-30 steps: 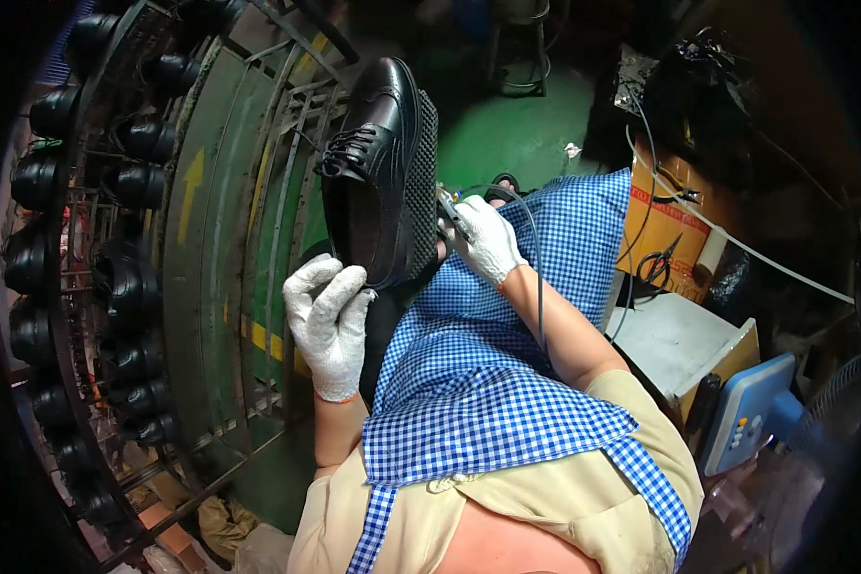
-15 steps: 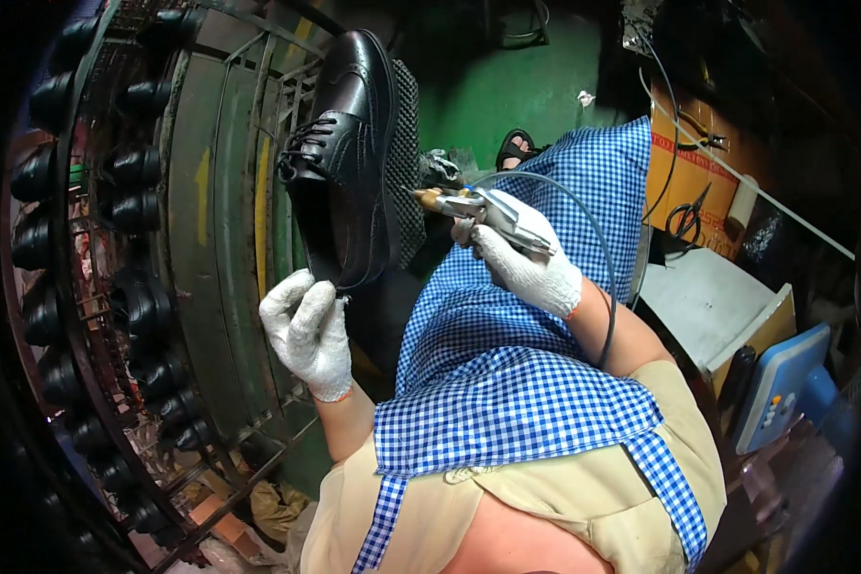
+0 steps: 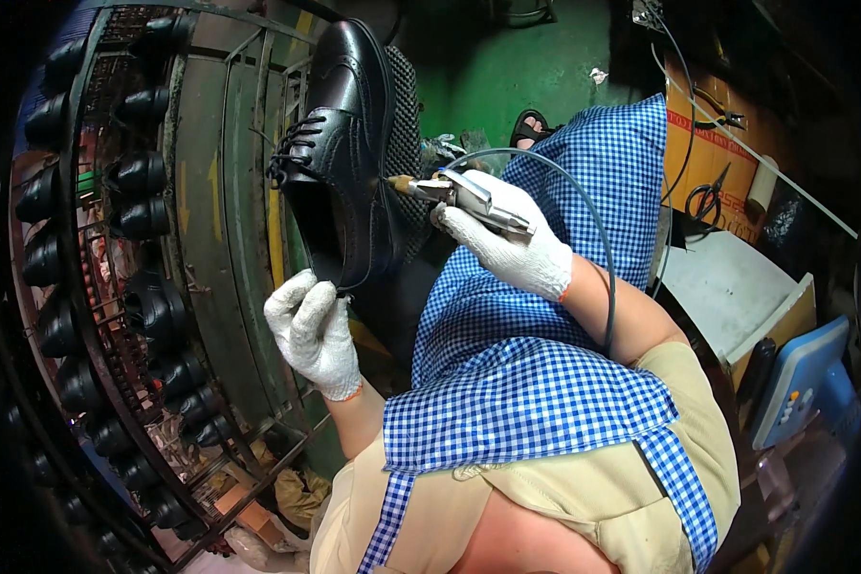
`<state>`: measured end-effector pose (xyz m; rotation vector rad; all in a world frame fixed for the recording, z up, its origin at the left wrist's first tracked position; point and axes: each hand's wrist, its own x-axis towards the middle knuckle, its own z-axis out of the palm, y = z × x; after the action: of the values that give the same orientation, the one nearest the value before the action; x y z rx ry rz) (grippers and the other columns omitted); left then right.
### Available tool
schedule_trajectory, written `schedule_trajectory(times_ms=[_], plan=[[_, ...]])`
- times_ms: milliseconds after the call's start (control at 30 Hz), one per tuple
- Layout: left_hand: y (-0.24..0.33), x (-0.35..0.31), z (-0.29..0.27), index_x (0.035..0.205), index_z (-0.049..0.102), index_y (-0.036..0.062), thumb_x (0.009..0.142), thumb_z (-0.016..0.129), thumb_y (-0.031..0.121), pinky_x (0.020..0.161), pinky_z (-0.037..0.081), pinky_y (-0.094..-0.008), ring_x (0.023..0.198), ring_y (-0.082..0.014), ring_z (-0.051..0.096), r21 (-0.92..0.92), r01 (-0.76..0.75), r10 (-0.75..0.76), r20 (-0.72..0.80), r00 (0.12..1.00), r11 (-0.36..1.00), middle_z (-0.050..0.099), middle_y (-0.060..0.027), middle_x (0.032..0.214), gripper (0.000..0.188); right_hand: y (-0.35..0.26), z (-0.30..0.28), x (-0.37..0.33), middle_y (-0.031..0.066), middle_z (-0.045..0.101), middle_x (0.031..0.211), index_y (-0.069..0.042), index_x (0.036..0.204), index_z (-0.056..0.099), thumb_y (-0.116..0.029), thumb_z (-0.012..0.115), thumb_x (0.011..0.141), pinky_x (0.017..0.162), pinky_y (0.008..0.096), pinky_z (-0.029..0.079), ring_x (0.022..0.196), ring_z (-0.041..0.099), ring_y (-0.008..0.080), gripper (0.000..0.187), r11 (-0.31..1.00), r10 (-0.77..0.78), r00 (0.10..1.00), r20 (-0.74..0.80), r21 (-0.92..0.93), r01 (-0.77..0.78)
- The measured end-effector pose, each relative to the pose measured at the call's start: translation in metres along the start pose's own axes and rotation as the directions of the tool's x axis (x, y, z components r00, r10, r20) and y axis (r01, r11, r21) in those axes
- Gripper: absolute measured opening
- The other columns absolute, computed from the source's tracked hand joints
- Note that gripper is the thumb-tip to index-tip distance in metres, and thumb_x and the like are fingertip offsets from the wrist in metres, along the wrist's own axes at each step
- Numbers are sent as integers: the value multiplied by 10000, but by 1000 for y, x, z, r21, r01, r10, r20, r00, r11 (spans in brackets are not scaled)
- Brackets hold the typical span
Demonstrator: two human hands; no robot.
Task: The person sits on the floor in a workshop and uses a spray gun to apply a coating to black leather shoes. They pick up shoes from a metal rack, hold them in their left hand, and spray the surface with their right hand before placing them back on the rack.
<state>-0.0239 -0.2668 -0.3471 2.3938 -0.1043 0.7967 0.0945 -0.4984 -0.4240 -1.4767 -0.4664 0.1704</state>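
Far left: rack of black shoes. Left hand: fingers pinched at the heel rim of the lace-up shoe, which sits toe-away, left of a textured black surface. Metal tool: tip at the shoe's right edge, body gripped by the fingers of the right hand. Far right: scissors on an orange box

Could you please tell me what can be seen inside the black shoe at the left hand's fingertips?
In the black shoe, a dark interior shows, too dim for detail; the toe space is covered by the laced upper.
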Motion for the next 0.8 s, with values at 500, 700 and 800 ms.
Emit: schedule_trajectory(times_ms=[500,700,800], plan=[[25,38,-18,1094,780,84,680,825,-144,844,587,-353,980,-276,725,143,-260,210,295,932,955,726,-120,1086,474,-21,-17,-24,118,589,778,-59,978,662,-220,726,973,613,394,465,677,591,301,173,992,40,993,114,-127,-25],[43,76,-13,1056,775,85,665,820,-48,830,584,-392,967,-303,716,96,-412,317,492,811,906,732,-99,1029,416,-28,-33,-40,97,600,777,-72,914,654,-214,749,948,617,364,495,685,615,270,175,985,32,988,152,-173,-5],[56,89,-6,1043,772,92,674,829,31,882,577,-442,1009,-316,705,115,-450,321,550,771,886,727,-80,1020,379,-31,-40,-47,93,608,793,-72,904,658,-224,739,950,631,357,508,694,620,264,178,983,-5,989,149,-182,33]])
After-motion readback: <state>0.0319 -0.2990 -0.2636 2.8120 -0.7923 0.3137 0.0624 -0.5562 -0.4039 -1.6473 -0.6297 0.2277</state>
